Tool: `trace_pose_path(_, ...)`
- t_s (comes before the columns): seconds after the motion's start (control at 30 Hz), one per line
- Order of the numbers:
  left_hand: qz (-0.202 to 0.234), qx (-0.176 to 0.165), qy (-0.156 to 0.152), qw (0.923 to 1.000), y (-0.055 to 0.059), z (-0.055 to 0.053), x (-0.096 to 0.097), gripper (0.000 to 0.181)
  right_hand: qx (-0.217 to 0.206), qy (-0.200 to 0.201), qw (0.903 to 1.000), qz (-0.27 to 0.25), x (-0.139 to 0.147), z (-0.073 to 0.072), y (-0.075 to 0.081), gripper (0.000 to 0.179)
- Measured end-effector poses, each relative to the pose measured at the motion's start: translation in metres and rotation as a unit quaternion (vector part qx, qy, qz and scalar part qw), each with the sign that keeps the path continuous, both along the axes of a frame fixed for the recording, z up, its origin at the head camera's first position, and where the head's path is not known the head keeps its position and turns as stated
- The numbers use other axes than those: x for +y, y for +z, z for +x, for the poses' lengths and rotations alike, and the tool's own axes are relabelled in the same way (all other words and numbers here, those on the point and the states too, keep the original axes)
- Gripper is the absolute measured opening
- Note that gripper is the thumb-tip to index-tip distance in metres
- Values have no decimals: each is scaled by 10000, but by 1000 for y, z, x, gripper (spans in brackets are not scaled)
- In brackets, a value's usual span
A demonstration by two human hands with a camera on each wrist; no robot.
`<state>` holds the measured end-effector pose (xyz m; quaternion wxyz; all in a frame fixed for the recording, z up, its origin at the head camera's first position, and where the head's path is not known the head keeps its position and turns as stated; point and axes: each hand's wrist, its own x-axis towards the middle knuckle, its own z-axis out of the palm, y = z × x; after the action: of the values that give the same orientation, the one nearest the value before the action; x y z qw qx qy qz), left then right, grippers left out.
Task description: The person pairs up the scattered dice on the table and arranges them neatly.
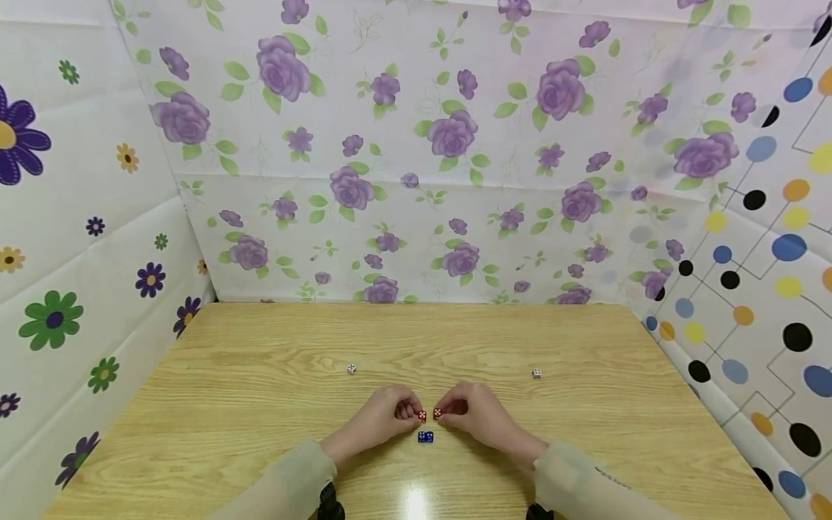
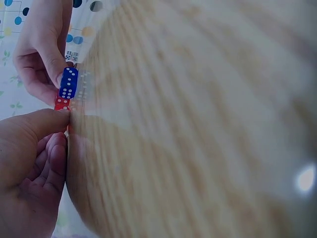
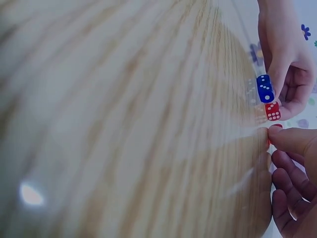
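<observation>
In the head view, the left hand (image 1: 390, 414) pinches the left red die (image 1: 422, 416) and the right hand (image 1: 479, 413) the right red die (image 1: 438, 414), with a narrow gap between the two running left to right. The blue pair (image 1: 425, 437) lies on the worktop (image 1: 260, 361) just to their near side, its long axis also left to right and its middle slightly closer to the left red die. One white die (image 1: 352, 368) sits far left, another (image 1: 536, 373) far right.

In the left wrist view, the left thumb partly covers its red die; the blue pair stands in front.

In the right wrist view, the right thumb mostly hides its red die; contact with the worktop cannot be told.
</observation>
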<state>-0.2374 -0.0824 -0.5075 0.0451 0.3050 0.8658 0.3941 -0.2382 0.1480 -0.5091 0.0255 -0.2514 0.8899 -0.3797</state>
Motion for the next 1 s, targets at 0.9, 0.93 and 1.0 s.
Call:
trace_pose_path(0.9,-7,30,42,10000,0,1,1,8,-479,92,9984,-300,-4,-3,-7,11)
trace_pose_path(0.93,-12,32,50,10000,0,1,1,8,-490,96,9982,-321,-5,-3,-7,11)
trace_pose_path(1.0,-22,41,60,10000,0,1,1,8,-504,113,9980,-355,-5,-2,-7,11)
